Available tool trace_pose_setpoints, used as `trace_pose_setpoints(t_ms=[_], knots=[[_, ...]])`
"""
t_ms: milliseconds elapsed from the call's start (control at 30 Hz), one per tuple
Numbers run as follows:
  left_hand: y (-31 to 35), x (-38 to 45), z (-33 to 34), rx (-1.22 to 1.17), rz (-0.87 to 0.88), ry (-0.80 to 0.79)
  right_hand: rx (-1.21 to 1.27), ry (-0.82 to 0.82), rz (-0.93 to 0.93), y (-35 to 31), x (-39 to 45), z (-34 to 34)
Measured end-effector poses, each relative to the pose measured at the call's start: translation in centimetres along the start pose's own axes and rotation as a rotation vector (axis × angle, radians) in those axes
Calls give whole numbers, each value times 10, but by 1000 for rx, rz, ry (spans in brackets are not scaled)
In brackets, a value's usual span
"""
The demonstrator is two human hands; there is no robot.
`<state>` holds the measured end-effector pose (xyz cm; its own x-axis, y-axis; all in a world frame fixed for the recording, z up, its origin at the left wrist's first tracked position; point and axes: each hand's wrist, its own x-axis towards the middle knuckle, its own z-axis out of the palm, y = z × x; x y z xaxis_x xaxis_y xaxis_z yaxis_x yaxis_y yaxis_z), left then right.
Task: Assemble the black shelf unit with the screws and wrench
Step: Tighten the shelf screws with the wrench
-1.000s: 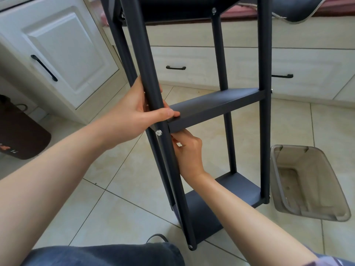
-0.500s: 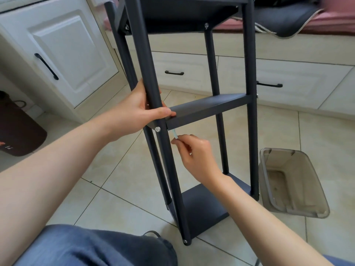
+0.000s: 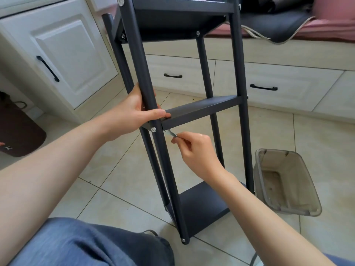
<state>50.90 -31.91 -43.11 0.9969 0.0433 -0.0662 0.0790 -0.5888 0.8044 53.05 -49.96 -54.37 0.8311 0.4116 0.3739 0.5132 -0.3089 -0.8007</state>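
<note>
1. The tall black metal shelf unit with round legs (image 3: 194, 110) stands upright on the pale tiled floor (image 3: 288, 135), right in front of the person.
2. The left hand (image 3: 134, 116) is wrapped around the near left leg. Its thumb lies along the front edge of the flat black middle shelf (image 3: 201, 110) and holds that shelf in place, just as it did a second ago.
3. The right hand (image 3: 196, 150) has moved. A second ago it was tucked up under the shelf, behind the leg. Now it has come out to the right and a bit lower.
4. Its fingertips pinch a small thin silver wrench (image 3: 170, 133). The tip of the wrench points up under the shelf corner.
5. A round silver screw head (image 3: 153, 129) shows on the leg at that corner. I think the hand is backing off to take a new bite on the part under the shelf, so this corner is likely not tight yet.
6. A clear plastic bin (image 3: 288, 181) sits on the floor just to the right of the shelf unit.
7. White cabinets with black handles (image 3: 63, 54) stand far left, and a dark brown mat (image 3: 17, 131) lies at the left edge.
8. The leg stands between the wrench and the screw head.
</note>
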Motion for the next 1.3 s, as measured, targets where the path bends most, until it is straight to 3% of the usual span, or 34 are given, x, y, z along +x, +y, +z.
trace_pose_setpoints(t_ms=[467,900,1300], knots=[[-4,2,0,23,31,-15,66,32,28,-5,7,7],[1,0,3,1,29,-20,204,199,36,6,1,29],[0,-3,1,2,31,-38,327,256,12,18,6,51]])
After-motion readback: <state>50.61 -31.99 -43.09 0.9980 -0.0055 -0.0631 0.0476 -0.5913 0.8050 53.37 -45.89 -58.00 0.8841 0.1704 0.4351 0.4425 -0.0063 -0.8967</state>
